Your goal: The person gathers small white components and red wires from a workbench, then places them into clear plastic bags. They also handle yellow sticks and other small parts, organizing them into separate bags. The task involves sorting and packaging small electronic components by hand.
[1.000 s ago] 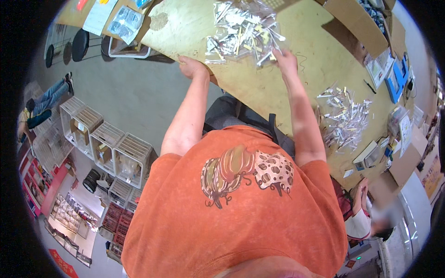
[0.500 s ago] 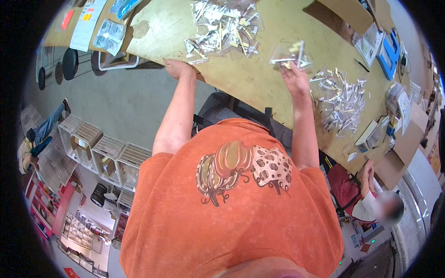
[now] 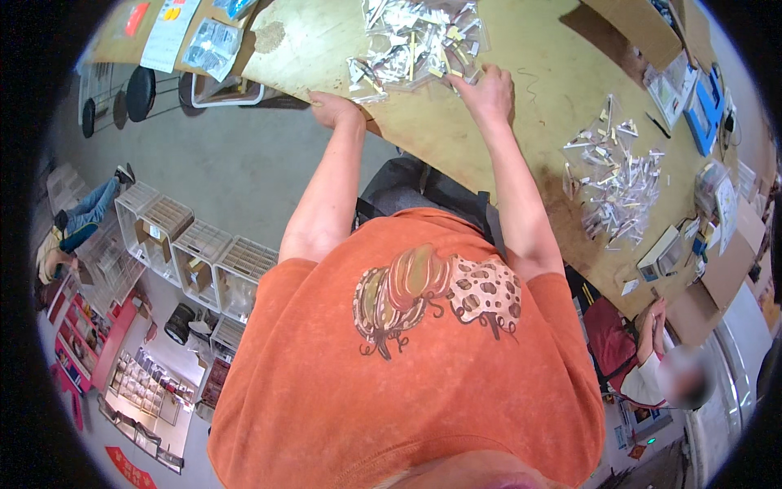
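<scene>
My right hand (image 3: 489,94) is over the table at the near right border of a pile of clear plastic bags (image 3: 411,49) with white and pale yellow pieces. Its thumb stretches toward the bags, apart from the other fingers, and I see nothing held. My left hand (image 3: 337,111) rests at the near edge of the table (image 3: 326,73), below the same pile; most of its fingers are hidden. Farther right lies a second, looser pile of similar small bags (image 3: 623,183), with one bag (image 3: 612,118) at its far end.
At the right stand an open cardboard box (image 3: 623,24), a blue holder (image 3: 702,118) and a small grey device (image 3: 661,253). A co-worker's hands (image 3: 649,324) rest at the right table end. Papers (image 3: 169,37) and a grey packet (image 3: 212,47) lie at the left. White crates (image 3: 195,253) stand behind me.
My right hand has moved left to the first pile and no longer holds a bag. A bag now lies at the far end of the right pile. My left hand stays at the table edge.
</scene>
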A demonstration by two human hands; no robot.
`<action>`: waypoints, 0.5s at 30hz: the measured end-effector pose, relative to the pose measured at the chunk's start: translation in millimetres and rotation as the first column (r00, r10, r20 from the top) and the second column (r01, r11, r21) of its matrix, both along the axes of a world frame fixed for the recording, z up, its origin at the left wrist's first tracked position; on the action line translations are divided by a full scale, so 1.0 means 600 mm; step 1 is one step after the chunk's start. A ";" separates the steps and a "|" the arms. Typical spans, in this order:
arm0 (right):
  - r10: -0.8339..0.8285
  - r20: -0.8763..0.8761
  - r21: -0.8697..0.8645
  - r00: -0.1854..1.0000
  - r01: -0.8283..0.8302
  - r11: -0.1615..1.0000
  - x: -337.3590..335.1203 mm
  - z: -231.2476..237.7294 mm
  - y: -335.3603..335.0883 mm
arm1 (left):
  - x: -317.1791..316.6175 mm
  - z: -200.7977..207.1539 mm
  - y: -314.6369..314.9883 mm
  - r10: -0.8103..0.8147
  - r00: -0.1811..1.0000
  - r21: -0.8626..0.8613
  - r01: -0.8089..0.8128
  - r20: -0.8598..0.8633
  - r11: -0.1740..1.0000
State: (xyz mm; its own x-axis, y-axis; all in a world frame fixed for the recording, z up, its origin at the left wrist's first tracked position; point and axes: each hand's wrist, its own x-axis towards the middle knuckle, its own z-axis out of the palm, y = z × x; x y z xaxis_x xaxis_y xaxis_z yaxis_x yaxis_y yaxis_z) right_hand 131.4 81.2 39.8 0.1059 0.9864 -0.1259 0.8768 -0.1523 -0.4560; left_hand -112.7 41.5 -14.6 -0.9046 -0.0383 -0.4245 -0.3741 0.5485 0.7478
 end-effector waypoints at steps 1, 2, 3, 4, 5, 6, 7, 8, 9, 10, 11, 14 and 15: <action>0.053 0.123 0.044 0.991 -0.059 0.997 -0.011 0.002 0.004 | 0.002 0.002 0.000 -0.004 1.000 -0.033 0.004 -0.006 0.999; 0.096 0.136 0.003 0.986 -0.097 0.995 -0.012 -0.004 0.005 | 0.004 0.005 0.002 -0.001 1.000 -0.063 0.000 -0.009 0.998; 0.138 0.148 -0.038 0.979 -0.134 0.990 -0.009 -0.014 0.001 | 0.003 0.006 0.003 0.000 1.000 -0.093 -0.002 -0.012 0.996; 0.178 0.159 -0.078 0.971 -0.167 0.983 -0.005 -0.023 -0.003 | 0.001 0.002 0.003 -0.006 1.000 -0.085 0.004 -0.022 0.996; 0.182 0.122 -0.126 0.976 -0.167 0.978 0.000 -0.026 -0.009 | -0.001 -0.007 -0.002 -0.001 1.000 -0.078 -0.001 -0.031 0.997; 0.180 0.089 -0.174 0.980 -0.163 0.971 0.011 -0.027 -0.019 | 0.000 -0.010 -0.005 0.000 0.999 -0.070 -0.002 -0.038 0.998; 0.175 0.055 -0.222 0.983 -0.159 0.962 0.023 -0.029 -0.028 | 0.000 -0.012 -0.006 -0.002 0.999 -0.060 0.000 -0.037 0.998; 0.020 -0.212 -0.278 0.977 -0.080 0.957 0.042 -0.039 -0.039 | 0.002 -0.009 -0.005 -0.006 0.999 -0.049 0.005 -0.035 0.999; -0.157 -0.449 -0.355 0.880 -0.014 0.935 0.063 -0.048 -0.054 | 0.006 -0.003 -0.004 -0.017 0.999 -0.041 0.015 -0.032 0.999; -0.334 -0.633 -0.442 0.698 0.028 0.897 0.080 -0.058 -0.069 | 0.007 0.003 -0.003 -0.013 1.000 -0.018 0.012 -0.014 1.000; -0.408 -0.720 -0.451 0.562 0.069 0.890 0.078 -0.027 -0.083 | 0.009 0.014 -0.004 -0.002 1.000 0.006 0.002 0.002 1.000; -0.530 -0.798 -0.538 0.288 0.056 0.841 0.102 -0.007 -0.113 | 0.005 0.003 -0.005 0.001 0.999 0.063 -0.003 0.035 0.998; -0.474 -0.837 -0.482 0.274 0.043 0.875 0.107 -0.006 -0.122 | 0.001 -0.004 -0.006 0.000 0.999 0.078 -0.003 0.039 0.997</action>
State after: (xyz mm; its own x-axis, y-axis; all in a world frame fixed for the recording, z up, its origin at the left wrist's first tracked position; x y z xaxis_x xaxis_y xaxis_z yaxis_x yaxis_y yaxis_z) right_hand 195.7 8.2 36.1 -0.0499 0.8008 -0.5969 -0.2042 -0.5932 -0.7787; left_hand -112.1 37.9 -16.9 -0.8872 -0.0045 -0.4613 -0.4045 0.4883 0.7732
